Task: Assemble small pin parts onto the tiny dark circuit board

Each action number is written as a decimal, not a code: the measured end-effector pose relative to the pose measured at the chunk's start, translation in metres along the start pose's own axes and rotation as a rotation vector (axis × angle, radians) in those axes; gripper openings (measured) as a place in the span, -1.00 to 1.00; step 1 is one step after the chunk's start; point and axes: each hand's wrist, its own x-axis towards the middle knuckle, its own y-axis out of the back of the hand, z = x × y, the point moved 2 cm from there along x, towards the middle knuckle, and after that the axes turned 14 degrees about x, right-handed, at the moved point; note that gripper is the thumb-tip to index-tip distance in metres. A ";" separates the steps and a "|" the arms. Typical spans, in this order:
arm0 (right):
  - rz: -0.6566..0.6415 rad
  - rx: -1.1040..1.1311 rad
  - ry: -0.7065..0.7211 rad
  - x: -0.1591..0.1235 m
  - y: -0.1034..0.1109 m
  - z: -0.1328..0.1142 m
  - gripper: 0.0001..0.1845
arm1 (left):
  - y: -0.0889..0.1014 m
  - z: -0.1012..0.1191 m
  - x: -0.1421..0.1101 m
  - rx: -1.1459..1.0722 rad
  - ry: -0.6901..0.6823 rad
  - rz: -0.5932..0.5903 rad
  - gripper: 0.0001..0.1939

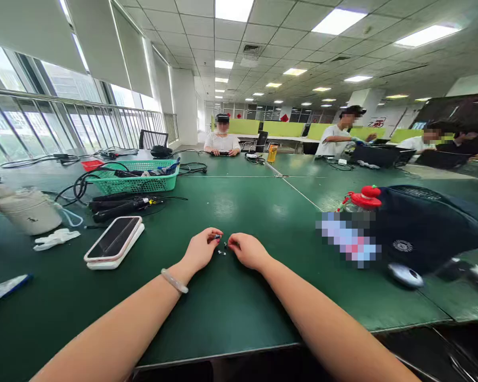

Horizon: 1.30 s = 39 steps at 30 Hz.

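My left hand (201, 249) rests over the green table (223, 307), thumb and forefinger pinched on a small dark object (218, 236) too tiny to name. Close by on the right, my right hand (249, 249) has its fingers curled and pressed together. Whatever its fingertips hold, if anything, is hidden. Between the two hands lie a few tiny pieces: a dark one (225, 245) and some whitish ones (222, 253). A pale bangle (174, 281) circles my left wrist.
To the left are a phone (117, 239) on a white box, a black cable bundle (121, 207), a green basket (137, 183) and a beige pouch (27, 209). On the right sit a dark backpack (426, 228), a red-lidded bottle (364, 199) and a mouse (405, 275). Other people sit farther back.
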 end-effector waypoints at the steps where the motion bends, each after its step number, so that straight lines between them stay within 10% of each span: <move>1: -0.006 -0.009 -0.003 0.000 0.000 0.000 -0.82 | 0.000 0.000 0.000 -0.018 0.007 0.003 -0.79; 39: -0.088 -0.169 0.292 0.000 -0.014 -0.012 -0.82 | 0.002 0.003 -0.002 0.139 0.021 0.024 -0.71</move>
